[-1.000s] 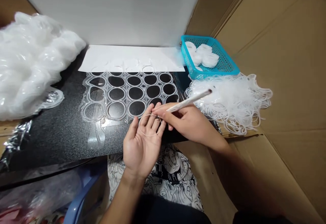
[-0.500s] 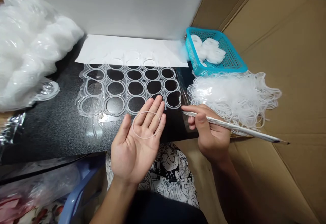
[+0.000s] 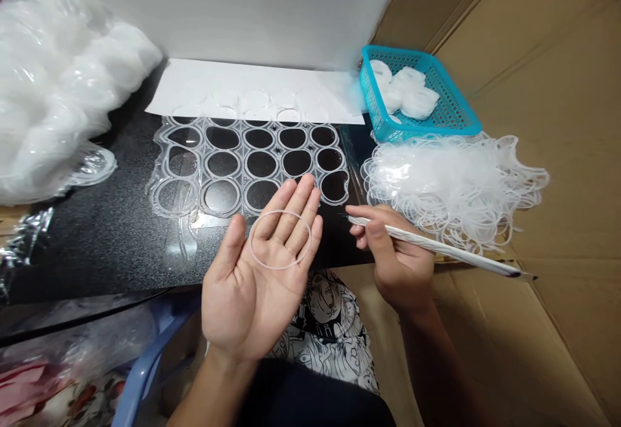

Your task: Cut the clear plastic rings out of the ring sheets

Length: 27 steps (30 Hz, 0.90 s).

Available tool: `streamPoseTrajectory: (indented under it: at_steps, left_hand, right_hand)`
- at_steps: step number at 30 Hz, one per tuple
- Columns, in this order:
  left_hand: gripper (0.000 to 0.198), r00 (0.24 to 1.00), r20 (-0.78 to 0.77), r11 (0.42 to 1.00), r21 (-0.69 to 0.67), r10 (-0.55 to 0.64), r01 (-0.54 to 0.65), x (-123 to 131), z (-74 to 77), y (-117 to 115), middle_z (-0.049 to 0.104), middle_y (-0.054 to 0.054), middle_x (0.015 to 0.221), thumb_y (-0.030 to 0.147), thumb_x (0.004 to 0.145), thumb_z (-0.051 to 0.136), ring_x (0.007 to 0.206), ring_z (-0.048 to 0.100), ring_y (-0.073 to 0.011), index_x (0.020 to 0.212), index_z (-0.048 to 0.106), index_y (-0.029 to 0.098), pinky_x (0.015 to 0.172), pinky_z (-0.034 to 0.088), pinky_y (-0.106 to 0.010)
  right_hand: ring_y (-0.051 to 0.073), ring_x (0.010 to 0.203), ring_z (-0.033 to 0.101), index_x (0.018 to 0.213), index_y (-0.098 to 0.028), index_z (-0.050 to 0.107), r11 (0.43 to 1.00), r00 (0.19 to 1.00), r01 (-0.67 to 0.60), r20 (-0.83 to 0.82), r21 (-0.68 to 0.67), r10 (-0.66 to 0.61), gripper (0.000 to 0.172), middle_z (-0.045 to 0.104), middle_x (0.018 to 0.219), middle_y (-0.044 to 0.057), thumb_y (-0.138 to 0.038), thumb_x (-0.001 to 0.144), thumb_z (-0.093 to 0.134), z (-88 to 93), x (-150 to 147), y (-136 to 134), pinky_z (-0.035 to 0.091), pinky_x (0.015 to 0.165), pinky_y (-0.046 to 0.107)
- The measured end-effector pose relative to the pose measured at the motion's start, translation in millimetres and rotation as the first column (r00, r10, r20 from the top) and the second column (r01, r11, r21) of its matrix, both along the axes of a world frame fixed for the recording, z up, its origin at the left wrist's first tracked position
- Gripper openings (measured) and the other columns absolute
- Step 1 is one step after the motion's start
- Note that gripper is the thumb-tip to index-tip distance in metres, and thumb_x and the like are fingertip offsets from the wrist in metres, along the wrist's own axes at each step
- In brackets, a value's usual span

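Palm up, my left hand is open, fingers stretched out, and a thin translucent ring lies loose across the palm and fingers. My right hand is closed round a slim white striped tool with fine dark tips, held like a pen; its front tip points left, apart from the ring. Behind the hands, a clear sheet of joined rings lies flat on the black speckled table. My left fingers hide part of its near edge.
White paper covers the sheet's far edge. At the back right stands a blue basket holding white ring bundles. A pile of thin clear loops lies before it. Bagged white rings bulk at left. Cardboard walls the right side.
My left hand has come slightly closer to the camera, the ring still lying on it. The right hand keeps its hold on the tool. The whole view has shifted a little.
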<state>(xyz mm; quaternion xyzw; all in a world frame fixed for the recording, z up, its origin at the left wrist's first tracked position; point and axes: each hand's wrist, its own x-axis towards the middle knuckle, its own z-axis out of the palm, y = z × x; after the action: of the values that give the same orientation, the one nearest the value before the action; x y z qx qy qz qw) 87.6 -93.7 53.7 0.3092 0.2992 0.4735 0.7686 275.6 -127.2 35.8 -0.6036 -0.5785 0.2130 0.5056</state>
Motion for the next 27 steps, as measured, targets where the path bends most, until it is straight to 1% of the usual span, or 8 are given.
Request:
streamPoseTrajectory:
  at_steps: [4,8,10,12,15,19,24,27]
  left_hand:
    - [0.06,0.999,-0.03,0.999,0.015,-0.035,0.035,1.3,0.2,-0.9,0.046,0.006,0.165,0.059,0.109,0.017,0.159,0.033,-0.0273,0.147,0.059,0.039,0.124,0.044,-0.05]
    - [0.06,0.998,-0.049,0.999,0.004,-0.044,0.044,2.9,0.1,-1.4,0.047,0.007,0.164,0.061,0.108,0.017,0.159,0.032,-0.0287,0.146,0.06,0.04,0.123,0.044,-0.053]
    - [0.06,0.999,-0.03,0.999,-0.002,-0.041,0.041,3.4,-0.3,-1.3,0.049,0.007,0.163,0.06,0.108,0.018,0.159,0.033,-0.0288,0.142,0.063,0.04,0.123,0.044,-0.054]
    - [0.058,0.999,0.005,0.999,-0.018,-0.032,0.032,3.8,-0.9,-1.3,0.05,0.006,0.162,0.059,0.109,0.02,0.159,0.033,-0.029,0.139,0.066,0.039,0.124,0.043,-0.053]
    - [0.057,0.997,0.069,0.999,-0.031,-0.02,0.022,4.8,-1.3,-1.3,0.053,0.004,0.161,0.056,0.109,0.023,0.158,0.035,-0.0288,0.136,0.069,0.036,0.125,0.042,-0.051]
    - [0.056,0.991,0.134,0.999,-0.043,-0.019,0.025,6.7,-1.7,-2.0,0.055,0.004,0.158,0.054,0.11,0.024,0.156,0.039,-0.027,0.131,0.073,0.036,0.125,0.043,-0.048]
    - [0.056,0.996,0.091,0.998,-0.058,-0.012,0.017,9.0,-5.8,-3.3,0.054,0.002,0.16,0.056,0.11,0.027,0.156,0.038,-0.0277,0.133,0.072,0.034,0.126,0.041,-0.048]
    - [0.055,0.989,0.144,0.997,-0.069,-0.01,0.02,10.4,-8.8,-3.2,0.058,-0.001,0.157,0.054,0.11,0.028,0.155,0.04,-0.0268,0.134,0.073,0.031,0.127,0.04,-0.048]
  right_hand:
    - [0.022,0.078,0.071,0.118,-0.036,0.079,1.0,0.998,-0.001,0.06,0.012,0.0,0.026,0.075,0.088,0.003,-0.03,0.103,0.059,2.9,-0.6,-1.8,0.059,0.079,0.044]
    - [0.025,0.07,0.073,0.126,-0.043,0.075,0.996,0.992,0.034,0.121,0.081,-0.044,0.034,0.079,0.089,0.003,-0.028,0.099,0.063,6.8,-4.6,-5.3,0.062,0.069,0.047]
    - [0.025,0.063,0.072,0.133,-0.049,0.07,0.992,0.988,0.068,0.13,0.103,-0.082,0.043,0.081,0.09,0.001,-0.026,0.097,0.065,10.2,-7.5,-6.5,0.062,0.061,0.047]
    - [0.025,0.058,0.071,0.136,-0.054,0.066,0.993,0.988,0.069,0.131,0.097,-0.082,0.05,0.082,0.094,-0.001,-0.024,0.097,0.064,14.9,-10.4,-6.4,0.062,0.056,0.047]
    - [0.025,0.064,0.074,0.133,-0.056,0.067,0.993,0.987,0.034,0.151,0.113,-0.051,0.05,0.082,0.101,-0.003,-0.022,0.097,0.064,23.6,-15.2,-2.8,0.064,0.06,0.048]
    - [0.028,0.08,0.077,0.13,-0.05,0.071,0.984,0.97,-0.061,0.244,0.17,0.018,0.046,0.082,0.1,-0.001,-0.022,0.093,0.072,34.8,-24.4,7.1,0.063,0.068,0.047]
    - [0.025,0.084,0.075,0.127,-0.036,0.074,0.967,0.924,-0.197,0.359,0.162,0.128,0.036,0.081,0.101,0.003,-0.019,0.096,0.069,38.0,-33.0,18.5,0.061,0.074,0.043]
    - [0.022,0.084,0.074,0.126,-0.032,0.074,0.957,0.92,-0.221,0.366,0.186,0.141,0.035,0.081,0.102,0.004,-0.016,0.097,0.067,36.2,-33.2,19.7,0.061,0.075,0.04]
